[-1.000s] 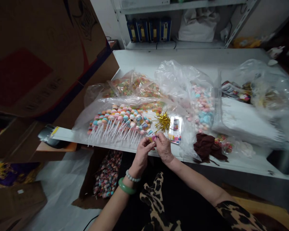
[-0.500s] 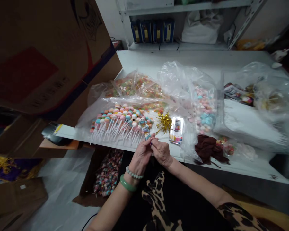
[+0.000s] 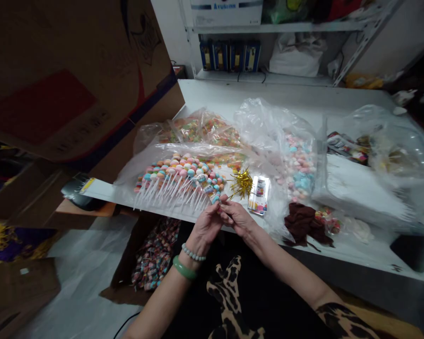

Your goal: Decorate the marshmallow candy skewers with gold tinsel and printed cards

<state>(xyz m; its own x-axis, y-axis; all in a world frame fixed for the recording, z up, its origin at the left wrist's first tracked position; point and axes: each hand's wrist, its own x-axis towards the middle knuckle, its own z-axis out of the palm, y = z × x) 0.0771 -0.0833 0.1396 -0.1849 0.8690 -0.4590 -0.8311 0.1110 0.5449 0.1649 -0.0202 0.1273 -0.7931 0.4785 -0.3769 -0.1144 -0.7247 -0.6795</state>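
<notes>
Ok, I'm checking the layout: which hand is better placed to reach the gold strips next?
Probably the right hand: it is nearer the gold strips; the left hand is nearer the white sticks.

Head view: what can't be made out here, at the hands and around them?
All in the head view:
Anything between left hand and right hand: covered by the hands themselves.
Lettering on the printed cards: too small.
Big cardboard box: cut off by the top and left edges.
Orange and green pieces: shapes obscured by clear plastic.
</notes>
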